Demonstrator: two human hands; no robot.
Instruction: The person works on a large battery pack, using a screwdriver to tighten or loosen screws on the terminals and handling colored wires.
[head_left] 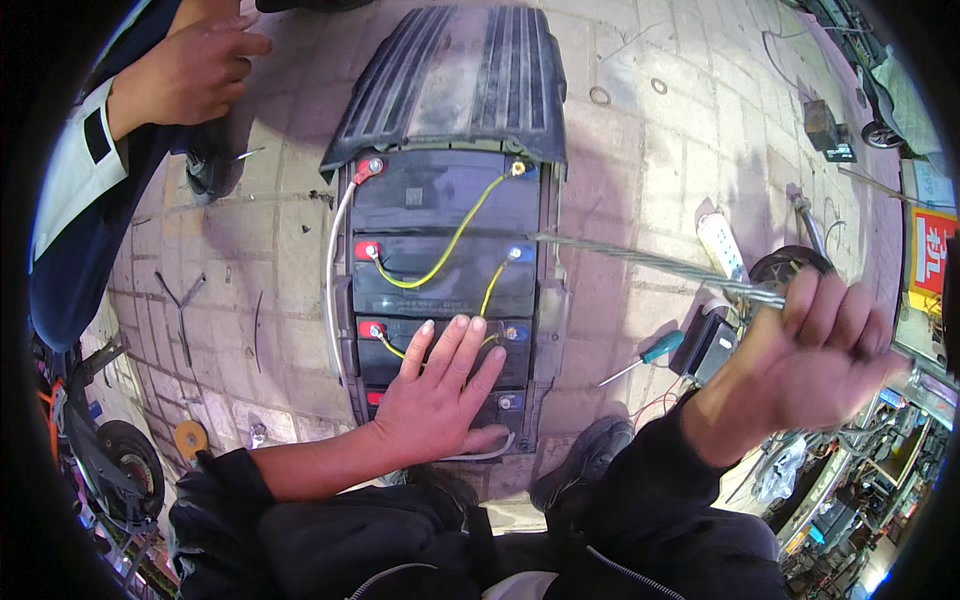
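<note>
A row of black batteries sits in a dark case, joined by yellow-green wires at red and blue terminals. My left hand lies over the lower batteries with its fingers stretched out, holding nothing and hiding part of a wire. Raised to the right, my right hand is closed around a long metal rod with a twisted-looking shaft. The rod points left, its thin end appearing over the right edge of the second battery; whether it touches cannot be told. A ribbed black cover adjoins the far end.
Another person's hand is at the upper left. A teal-handled screwdriver, a black box and a white power strip lie on the paving to the right. Tools and parts crowd a rack at lower right.
</note>
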